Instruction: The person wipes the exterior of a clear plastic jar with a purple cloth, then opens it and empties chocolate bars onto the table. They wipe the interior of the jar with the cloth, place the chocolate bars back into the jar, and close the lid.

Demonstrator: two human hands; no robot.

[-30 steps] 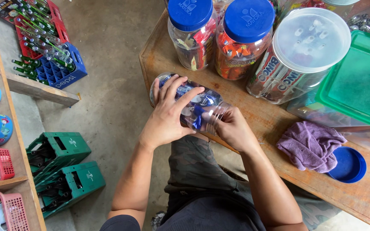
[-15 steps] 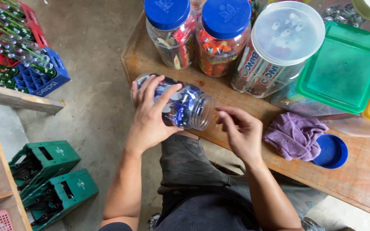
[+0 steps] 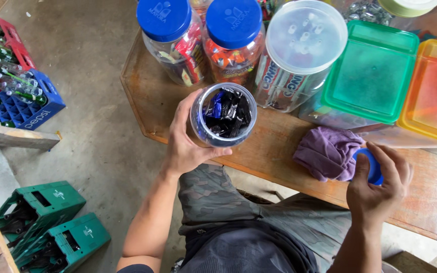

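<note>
Left hand (image 3: pixel 187 144): closed around the side wall of a clear round plastic jar (image 3: pixel 223 115) with no lid on it. The jar stands upright, its open mouth facing the camera, over the near edge of a worn brown wooden table (image 3: pixel 279 146). Dark and blue wrapped sweets (image 3: pixel 227 112) fill the lower part of the jar. The thumb lies along the near side of the jar; the fingers wrap around its far side.

Right hand (image 3: pixel 378 189): curled over a round blue plastic lid (image 3: pixel 375 167) that lies on the table. The fingertips touch the rim of the lid; whether the lid is lifted off the table cannot be told.

Between the hands, touching the left edge of the lid, lies a crumpled purple cloth (image 3: pixel 327 151).

Beyond the left hand stand two clear plastic jars with blue screw caps (image 3: pixel 198 38), both holding wrapped snacks. Just to their right stands a wide clear tub with a translucent white lid (image 3: pixel 299 55).

Beyond the right hand sit a square container with a green lid (image 3: pixel 373 71) and, beside it, a square container with an orange lid (image 3: pixel 433 91).

Left of the left hand, on the concrete floor, stand a blue bottle crate (image 3: pixel 26 108) and two green crates (image 3: pixel 46 222).
</note>
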